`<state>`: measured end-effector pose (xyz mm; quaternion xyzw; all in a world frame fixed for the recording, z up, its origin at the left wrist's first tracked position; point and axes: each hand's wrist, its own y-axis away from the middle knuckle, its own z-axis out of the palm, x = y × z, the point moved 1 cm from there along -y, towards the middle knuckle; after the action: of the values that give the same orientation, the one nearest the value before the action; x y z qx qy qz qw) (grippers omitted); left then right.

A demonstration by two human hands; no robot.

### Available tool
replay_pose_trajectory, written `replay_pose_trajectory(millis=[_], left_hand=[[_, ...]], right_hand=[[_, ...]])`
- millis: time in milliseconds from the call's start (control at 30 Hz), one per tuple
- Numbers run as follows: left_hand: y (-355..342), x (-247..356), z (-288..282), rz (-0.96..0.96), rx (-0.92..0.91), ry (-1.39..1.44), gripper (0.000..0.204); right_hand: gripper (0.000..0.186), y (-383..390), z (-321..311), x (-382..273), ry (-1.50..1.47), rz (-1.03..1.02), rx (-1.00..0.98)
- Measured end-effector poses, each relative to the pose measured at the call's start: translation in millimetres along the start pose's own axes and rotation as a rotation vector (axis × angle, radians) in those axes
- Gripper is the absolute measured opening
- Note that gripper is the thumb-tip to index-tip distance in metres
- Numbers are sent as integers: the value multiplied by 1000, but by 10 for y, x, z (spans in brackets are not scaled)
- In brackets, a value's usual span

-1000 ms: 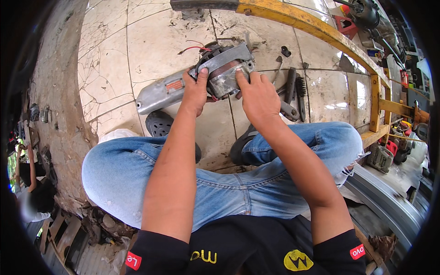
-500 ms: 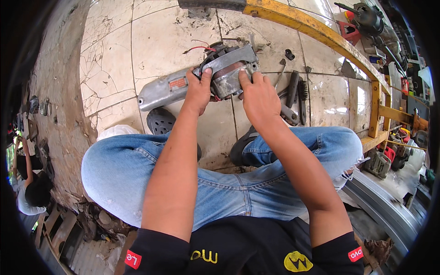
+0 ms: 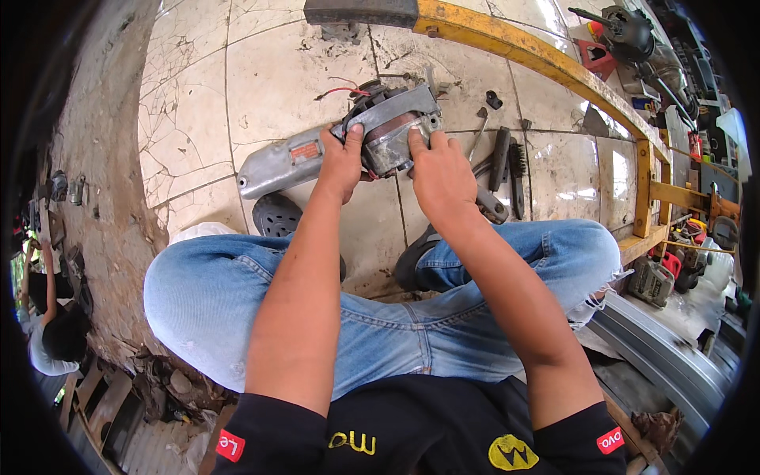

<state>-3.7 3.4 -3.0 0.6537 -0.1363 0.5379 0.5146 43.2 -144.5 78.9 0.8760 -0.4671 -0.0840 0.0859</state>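
Observation:
On the tiled floor in front of me lies a grey metal power-tool body (image 3: 277, 168) with a long housing to the left and an orange-red label. At its right end, a worn metal motor section (image 3: 389, 149) sits inside a grey frame. Red wire (image 3: 347, 90) sticks out beyond it on the far side. My left hand (image 3: 342, 168) is closed round the middle of the tool, thumb on top. Closed against the near right side of the motor section is my right hand (image 3: 445, 176), thumb pressed on the metal; its fingertips are partly hidden.
Right of the tool lie a wire brush (image 3: 518, 170), a dark bar-shaped handle (image 3: 499, 160) and a small black part (image 3: 494, 100). A yellow metal frame (image 3: 546, 67) crosses the far right. Another person (image 3: 59, 332) is at far left. My shoe (image 3: 275, 215) stands near the tool.
The tool and both hands have shifted slightly nearer to me, and my right hand has moved a little left along the motor section. Both hands keep their hold; the view has shifted slightly.

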Motion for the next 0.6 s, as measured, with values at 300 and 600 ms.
replay_pose_trajectory(millis=[300,600], left_hand=[[-13,-47,-19,-8,-2,5,75],[4,-52,-6,-26,12,18,69]], right_hand=[[46,-5,-20,-25,-33,15,-10],[47,6,-42,-20,-53,20,-41]])
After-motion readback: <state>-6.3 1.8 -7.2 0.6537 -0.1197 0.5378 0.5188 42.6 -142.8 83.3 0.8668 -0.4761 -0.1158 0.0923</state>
